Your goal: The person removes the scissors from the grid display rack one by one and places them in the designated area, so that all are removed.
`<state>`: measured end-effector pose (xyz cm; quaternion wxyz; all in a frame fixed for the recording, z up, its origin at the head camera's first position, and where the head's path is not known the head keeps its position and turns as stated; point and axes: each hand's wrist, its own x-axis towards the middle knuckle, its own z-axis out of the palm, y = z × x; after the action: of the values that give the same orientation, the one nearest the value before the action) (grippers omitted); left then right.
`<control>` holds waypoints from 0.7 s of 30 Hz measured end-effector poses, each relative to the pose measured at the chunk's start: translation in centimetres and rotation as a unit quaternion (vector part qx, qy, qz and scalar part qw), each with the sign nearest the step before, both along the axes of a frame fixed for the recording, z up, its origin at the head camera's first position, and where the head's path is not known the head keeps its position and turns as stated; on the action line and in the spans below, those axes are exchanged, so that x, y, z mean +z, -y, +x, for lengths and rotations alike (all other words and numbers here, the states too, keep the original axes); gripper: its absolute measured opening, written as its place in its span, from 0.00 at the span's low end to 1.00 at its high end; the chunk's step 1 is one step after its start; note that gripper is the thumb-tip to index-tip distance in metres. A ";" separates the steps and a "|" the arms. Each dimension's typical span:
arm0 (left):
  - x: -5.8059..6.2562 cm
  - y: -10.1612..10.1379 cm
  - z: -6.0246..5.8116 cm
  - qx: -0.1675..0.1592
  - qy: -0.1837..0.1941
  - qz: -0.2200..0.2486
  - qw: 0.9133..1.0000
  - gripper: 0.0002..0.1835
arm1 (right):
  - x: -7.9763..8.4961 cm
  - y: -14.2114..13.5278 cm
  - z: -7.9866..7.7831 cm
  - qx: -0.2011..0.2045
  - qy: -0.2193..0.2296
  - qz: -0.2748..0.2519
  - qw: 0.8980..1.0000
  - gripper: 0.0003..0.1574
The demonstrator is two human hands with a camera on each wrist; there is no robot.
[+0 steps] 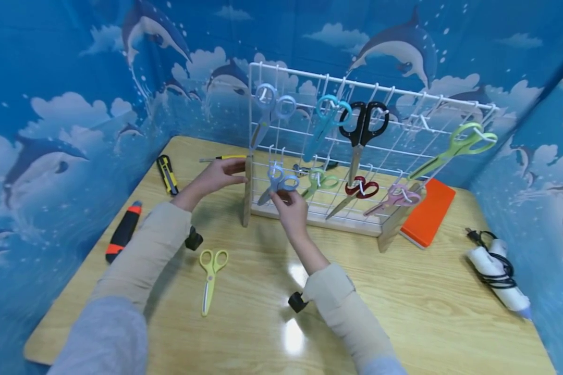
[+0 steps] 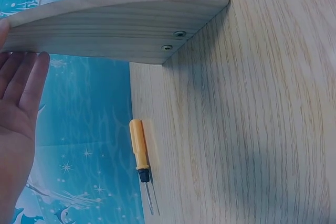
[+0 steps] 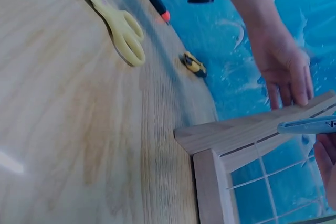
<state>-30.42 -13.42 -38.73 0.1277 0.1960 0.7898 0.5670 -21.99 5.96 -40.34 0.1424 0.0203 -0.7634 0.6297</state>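
A white wire rack (image 1: 305,127) with wooden side supports stands on the table, and scissors hang from its hooks. My left hand (image 1: 218,177) holds the rack's left wooden support (image 2: 105,30), thumb on one edge and nearly straight fingers at the other. At the lower left hook my right hand (image 1: 292,211) pinches the light blue scissors (image 1: 277,179) below their handles; the blade tip (image 3: 307,125) shows in the right wrist view. Green scissors (image 1: 320,179) hang just right of that hand. Yellow scissors (image 1: 209,278) lie on the table between my forearms.
A yellow utility knife (image 1: 168,174) and a black-and-orange tool (image 1: 124,232) lie at the left. Behind the rack is a yellow-handled screwdriver (image 2: 139,145). An orange box (image 1: 429,211) and a white corded tool (image 1: 497,276) lie at the right. Printed curtains (image 1: 98,78) border the table.
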 end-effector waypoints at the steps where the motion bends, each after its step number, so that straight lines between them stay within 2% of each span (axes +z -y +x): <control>1: 0.0 0.0 0.0 -0.001 -0.001 0.001 1.000 0.32 | 0.1 -0.2 0.5 0.003 -0.007 0.003 1.000 0.14; 6: 0.0 0.1 -0.1 -0.004 -0.002 -0.004 1.000 0.33 | 0.1 -1.0 3.3 0.035 -0.039 0.003 0.999 0.13; 8: 0.0 0.2 0.0 -0.004 -0.004 -0.008 1.000 0.33 | -0.4 -1.2 4.5 0.058 -0.020 -0.006 0.998 0.13; 11: 0.1 0.2 0.1 -0.002 -0.005 -0.016 1.000 0.33 | -1.4 -1.4 6.0 0.098 0.053 -0.023 0.994 0.13; 13: 0.1 0.2 0.1 -0.002 -0.005 -0.018 1.000 0.33 | -2.1 -1.4 6.9 0.123 0.120 -0.033 0.985 0.13; 16: 0.1 0.1 0.0 -0.005 -0.004 -0.013 1.000 0.33 | -3.2 -1.4 7.9 0.160 0.206 -0.044 0.964 0.14; 19: 0.1 0.0 -0.1 -0.006 -0.002 -0.006 1.000 0.32 | -4.3 -1.2 8.7 0.190 0.270 -0.044 0.943 0.13; 21: 0.1 0.0 -0.1 -0.006 0.004 -0.004 1.000 0.32 | -5.1 -1.0 9.0 0.208 0.297 -0.034 0.931 0.12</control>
<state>-30.55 -13.42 -38.63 0.1350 0.1984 0.7903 0.5637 -12.99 6.96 -45.43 -0.2248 -0.0144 -0.7275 0.6480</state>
